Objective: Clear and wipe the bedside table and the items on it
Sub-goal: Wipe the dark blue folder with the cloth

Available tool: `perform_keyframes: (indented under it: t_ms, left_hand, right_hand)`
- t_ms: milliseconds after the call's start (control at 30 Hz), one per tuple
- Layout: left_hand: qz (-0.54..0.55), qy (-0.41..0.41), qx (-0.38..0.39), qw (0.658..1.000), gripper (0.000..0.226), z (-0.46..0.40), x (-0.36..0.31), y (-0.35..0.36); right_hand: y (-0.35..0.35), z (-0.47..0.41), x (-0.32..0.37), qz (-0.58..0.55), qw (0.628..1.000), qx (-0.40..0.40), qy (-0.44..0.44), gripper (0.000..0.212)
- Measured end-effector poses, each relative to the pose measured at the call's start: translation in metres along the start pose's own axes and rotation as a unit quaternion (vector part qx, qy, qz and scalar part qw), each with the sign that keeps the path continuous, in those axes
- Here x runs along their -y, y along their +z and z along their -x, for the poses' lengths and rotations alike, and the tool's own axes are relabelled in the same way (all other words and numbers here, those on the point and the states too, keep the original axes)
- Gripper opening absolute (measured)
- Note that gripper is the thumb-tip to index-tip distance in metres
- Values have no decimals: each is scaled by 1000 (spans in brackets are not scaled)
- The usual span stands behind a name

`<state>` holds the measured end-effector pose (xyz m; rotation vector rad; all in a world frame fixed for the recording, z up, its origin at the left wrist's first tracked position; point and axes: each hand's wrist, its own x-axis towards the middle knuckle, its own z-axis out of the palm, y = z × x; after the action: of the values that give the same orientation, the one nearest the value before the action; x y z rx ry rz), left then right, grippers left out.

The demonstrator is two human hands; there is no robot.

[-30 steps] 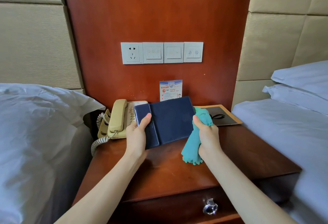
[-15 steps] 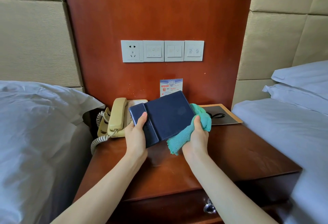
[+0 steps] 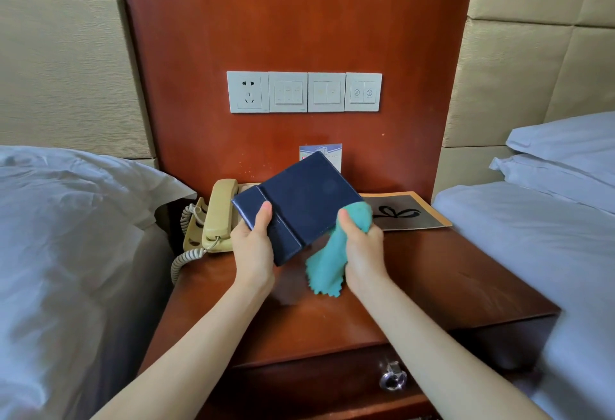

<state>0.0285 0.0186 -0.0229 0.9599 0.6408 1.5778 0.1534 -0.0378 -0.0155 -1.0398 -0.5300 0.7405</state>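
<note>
Folder tilts above the table — left hand clamps its lower corner, right hand fisted round a teal cloth at its edge.

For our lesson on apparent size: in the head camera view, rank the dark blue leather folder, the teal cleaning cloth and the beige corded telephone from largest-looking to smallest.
1. Dark blue leather folder
2. Beige corded telephone, partly hidden behind the folder
3. Teal cleaning cloth, bunched, so the last two are close
</note>
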Motion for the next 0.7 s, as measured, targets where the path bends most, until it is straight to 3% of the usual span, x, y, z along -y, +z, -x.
perform_keyframes:
  t_ms: [133, 267, 433, 500, 567, 633, 700]
  left_hand:
    - [-13, -13, 37, 999, 18, 2, 2, 5]
    - [-49, 15, 28, 998, 27, 2, -3, 1]
    - [-136, 78, 152, 976, 22, 9, -6, -1]
    - [-199, 153, 224, 942, 24, 11, -5, 0]
    - [-277, 274, 290, 874, 40, 9, -2, -2]
    - [-356, 373, 296, 804, 49, 4, -1, -5]
    - [-421, 429, 256, 757, 50, 0, -1, -8]
  right_hand:
    - [-19, -10, 16, 7, 998, -52, 17, 21]
    - [-17, 5, 0, 43, 998, 9, 48, 17]
    - [-30, -8, 18, 3, 995, 30, 94, 14]
    - [-35, -17, 30, -89, 988, 51, 118, 16]
    - [-48, -28, 39, -145, 978, 90, 118, 27]
    - [-63, -33, 50, -187, 962, 146, 133, 39]
    - [-77, -34, 59, -190, 947, 208, 156, 45]
